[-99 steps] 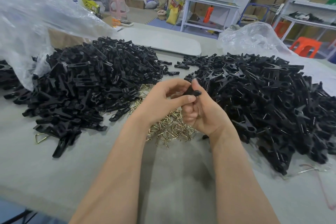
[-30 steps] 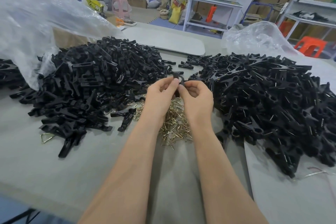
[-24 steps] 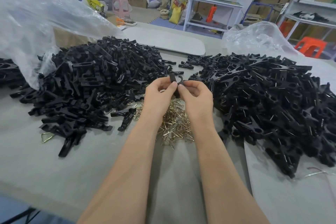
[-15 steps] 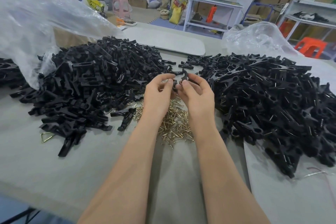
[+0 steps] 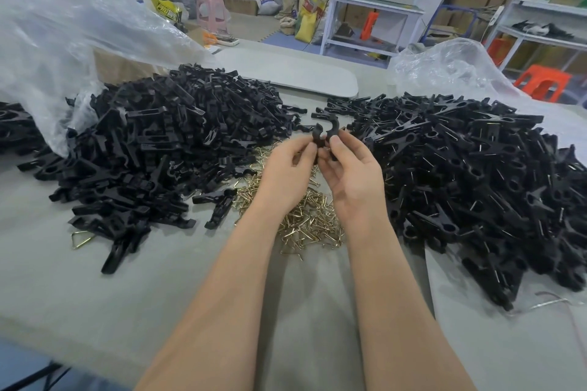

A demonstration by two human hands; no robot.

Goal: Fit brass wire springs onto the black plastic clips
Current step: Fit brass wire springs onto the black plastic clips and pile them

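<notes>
The left hand [image 5: 287,168] and right hand [image 5: 354,178] meet fingertip to fingertip, each pinching one side of a single black clip [image 5: 324,134] held upright above the worktop [image 5: 95,289]. Three seconds back the clip lay crosswise, lower and closer to the body. Since then it has been lifted and turned on end, and its two curved ends now splay apart above the fingers. That suggests the halves are being worked together around a spring, but whether a spring is seated is hidden behind the fingers.

Directly under the wrists lies the pile of brass springs [image 5: 306,219]. Left of them is a heap of bare clip parts [image 5: 165,149], with one loose spring [image 5: 81,236] at its near edge. To the right, the heap of clips [image 5: 476,174] shows glints of wire, so these are probably finished.

Clear bags [image 5: 63,41] slump behind the heaps. A grey board [image 5: 286,71] lies further back. Beyond stand white shelving [image 5: 378,6], stacked cartons and an orange stool [image 5: 543,81].
</notes>
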